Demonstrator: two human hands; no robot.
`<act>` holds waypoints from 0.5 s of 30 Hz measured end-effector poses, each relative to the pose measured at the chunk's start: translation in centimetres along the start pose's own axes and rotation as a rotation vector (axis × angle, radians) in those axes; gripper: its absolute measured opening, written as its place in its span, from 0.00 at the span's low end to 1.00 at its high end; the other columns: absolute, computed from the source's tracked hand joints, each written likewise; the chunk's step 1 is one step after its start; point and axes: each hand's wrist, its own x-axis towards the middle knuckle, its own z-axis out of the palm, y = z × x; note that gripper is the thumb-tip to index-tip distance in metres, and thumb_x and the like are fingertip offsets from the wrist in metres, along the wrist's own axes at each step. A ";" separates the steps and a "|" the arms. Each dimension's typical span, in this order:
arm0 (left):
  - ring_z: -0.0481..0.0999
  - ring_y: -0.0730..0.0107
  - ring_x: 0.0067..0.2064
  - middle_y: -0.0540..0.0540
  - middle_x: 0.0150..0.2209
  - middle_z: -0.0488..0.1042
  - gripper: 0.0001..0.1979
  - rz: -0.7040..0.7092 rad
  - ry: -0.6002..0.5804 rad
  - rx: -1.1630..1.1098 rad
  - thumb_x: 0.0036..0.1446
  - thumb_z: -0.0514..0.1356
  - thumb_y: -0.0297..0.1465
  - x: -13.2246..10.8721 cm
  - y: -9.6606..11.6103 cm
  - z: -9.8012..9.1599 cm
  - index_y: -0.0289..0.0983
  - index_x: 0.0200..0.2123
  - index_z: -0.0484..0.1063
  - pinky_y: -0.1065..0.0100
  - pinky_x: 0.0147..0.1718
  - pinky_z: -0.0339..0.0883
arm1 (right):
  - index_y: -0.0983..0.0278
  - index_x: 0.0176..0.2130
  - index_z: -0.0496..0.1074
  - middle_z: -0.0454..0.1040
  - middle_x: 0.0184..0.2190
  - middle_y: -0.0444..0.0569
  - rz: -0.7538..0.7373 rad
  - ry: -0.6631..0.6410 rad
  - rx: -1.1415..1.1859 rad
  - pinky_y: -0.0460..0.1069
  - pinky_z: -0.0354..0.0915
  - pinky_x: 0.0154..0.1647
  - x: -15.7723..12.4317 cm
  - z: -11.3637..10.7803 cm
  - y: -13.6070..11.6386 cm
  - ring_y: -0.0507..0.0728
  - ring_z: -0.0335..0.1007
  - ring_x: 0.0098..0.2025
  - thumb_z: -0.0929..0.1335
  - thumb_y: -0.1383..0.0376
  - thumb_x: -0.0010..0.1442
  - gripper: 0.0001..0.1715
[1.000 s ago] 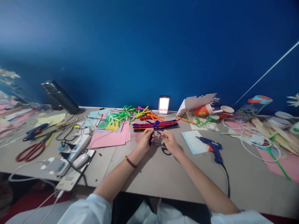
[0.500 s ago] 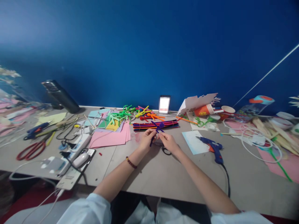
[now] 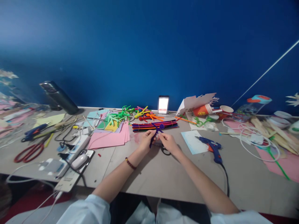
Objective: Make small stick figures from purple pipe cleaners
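Between my two hands is a purple pipe-cleaner figure (image 3: 161, 127) with a round coiled head and thin limbs. My left hand (image 3: 147, 140) pinches it from the left, and a dark purple end hangs below those fingers. From the right, my right hand (image 3: 168, 142) pinches another part of it, the fingertips of both hands nearly touching. Just beyond lies a bundle of pipe cleaners (image 3: 141, 127) in purple, red, orange and black. Under my right hand a black scissors handle (image 3: 165, 151) shows; the rest is hidden.
Finished-looking green pipe-cleaner figures (image 3: 119, 115) and yellow ones (image 3: 143, 112) lie at the back. A phone (image 3: 163, 105) stands against the wall. Right: a blue glue gun (image 3: 213, 147) with its cable. Left: pink paper (image 3: 108, 139), a power strip (image 3: 74, 155) and red-handled scissors (image 3: 30, 152).
The whole view has shifted slightly. Both hands keep their pinch on the purple figure, with hardly any movement between them.
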 end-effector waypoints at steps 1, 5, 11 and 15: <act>0.59 0.82 0.17 0.53 0.17 0.64 0.17 -0.009 0.002 -0.011 0.43 0.67 0.40 0.0 0.0 0.0 0.34 0.23 0.66 0.78 0.15 0.48 | 0.62 0.24 0.70 0.74 0.23 0.45 -0.003 0.005 -0.011 0.47 0.59 0.30 0.0 0.0 0.0 0.56 0.68 0.27 0.60 0.55 0.60 0.20; 0.58 0.83 0.17 0.54 0.17 0.63 0.17 -0.054 0.022 -0.068 0.43 0.68 0.39 0.2 -0.1 0.0 0.33 0.24 0.66 0.78 0.15 0.48 | 0.62 0.30 0.74 0.78 0.29 0.47 -0.033 0.009 -0.017 0.49 0.62 0.35 -0.1 0.2 0.2 0.57 0.72 0.32 0.60 0.56 0.61 0.19; 0.59 0.83 0.18 0.54 0.18 0.63 0.16 -0.090 0.010 -0.149 0.44 0.68 0.38 0.4 -0.3 -0.3 0.33 0.23 0.65 0.79 0.15 0.49 | 0.62 0.34 0.76 0.79 0.32 0.48 -0.049 0.023 -0.043 0.49 0.64 0.36 -0.1 0.5 0.6 0.58 0.73 0.35 0.60 0.57 0.61 0.19; 0.59 0.83 0.19 0.54 0.18 0.62 0.17 -0.099 0.021 -0.147 0.43 0.68 0.38 0.4 -0.2 -0.2 0.34 0.22 0.64 0.78 0.15 0.50 | 0.63 0.32 0.76 0.79 0.30 0.48 -0.049 0.036 -0.056 0.48 0.64 0.34 -0.1 0.6 0.7 0.57 0.73 0.33 0.60 0.57 0.61 0.20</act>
